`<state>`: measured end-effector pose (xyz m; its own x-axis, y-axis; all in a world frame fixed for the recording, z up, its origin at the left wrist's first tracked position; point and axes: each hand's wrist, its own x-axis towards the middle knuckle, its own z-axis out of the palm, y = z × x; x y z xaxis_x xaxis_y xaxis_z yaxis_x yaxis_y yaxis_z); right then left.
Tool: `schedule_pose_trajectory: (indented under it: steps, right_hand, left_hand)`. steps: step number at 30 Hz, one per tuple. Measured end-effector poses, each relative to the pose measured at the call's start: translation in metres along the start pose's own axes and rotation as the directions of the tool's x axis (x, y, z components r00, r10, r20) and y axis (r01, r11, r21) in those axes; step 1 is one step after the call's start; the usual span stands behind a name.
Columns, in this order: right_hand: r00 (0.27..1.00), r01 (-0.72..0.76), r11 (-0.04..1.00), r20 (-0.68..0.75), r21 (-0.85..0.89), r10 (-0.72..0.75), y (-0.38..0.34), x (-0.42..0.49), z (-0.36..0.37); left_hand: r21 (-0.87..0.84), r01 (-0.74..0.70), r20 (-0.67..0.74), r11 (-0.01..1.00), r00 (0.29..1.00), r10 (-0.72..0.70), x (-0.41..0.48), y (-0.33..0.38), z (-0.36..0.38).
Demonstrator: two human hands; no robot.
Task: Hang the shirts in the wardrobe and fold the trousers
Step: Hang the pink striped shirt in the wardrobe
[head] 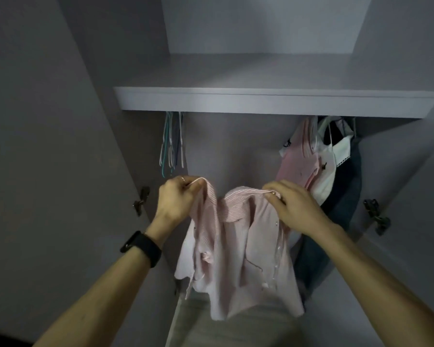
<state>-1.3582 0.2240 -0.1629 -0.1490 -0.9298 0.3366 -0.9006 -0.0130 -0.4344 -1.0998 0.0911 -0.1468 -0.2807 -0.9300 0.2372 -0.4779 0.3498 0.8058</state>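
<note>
wardrobe [226, 146] open | pink striped shirt [241, 259] held up before it | hung clothes [321, 156] right, under shelf [273, 101] | left hand [178, 199] grip clamped on shirt shoulder | right hand [296, 206] grip clamped on collar edge | empty hangers [172, 144] left

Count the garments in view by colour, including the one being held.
Pink: 2, the held shirt and the hanging pink garment
White: 1, the white garment on the rail
Dark blue: 1, the dark blue garment beside it
Total: 4 that can be told apart; the empty hangers are not counted.
</note>
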Motion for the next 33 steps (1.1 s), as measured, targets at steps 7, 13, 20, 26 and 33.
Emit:
schedule_pose_trajectory:
  steps: [7,13,20,26,33]
  right_hand:
    - [0.97,0.215,0.968,0.09,0.133,-0.228,-0.057,0.044,0.008]
    - [0.979,0.113,0.947,0.129,0.3,-0.157,-0.072,0.051,0.034]
    - [0.981,0.026,0.892,0.161,0.451,-0.11,-0.086,0.048,0.062]
    - [0.986,0.02,0.864,0.133,0.503,-0.1,-0.094,0.056,0.072]
    - [0.986,-0.119,0.85,0.165,0.512,0.039,-0.081,0.129,0.088]
  left_hand:
    - [-0.211,-0.015,0.214,0.977,0.975,0.061,0.003,0.013,0.01]
    - [-0.062,-0.173,0.335,0.983,0.924,0.184,-0.005,-0.003,-0.008]
    - [0.173,-0.203,0.218,0.964,0.962,0.164,-0.029,-0.024,-0.019]
    - [0.619,-0.267,0.068,0.739,0.955,0.288,-0.036,-0.035,-0.036]
    - [0.895,-0.048,-0.157,0.444,0.897,0.414,-0.003,-0.051,-0.099]
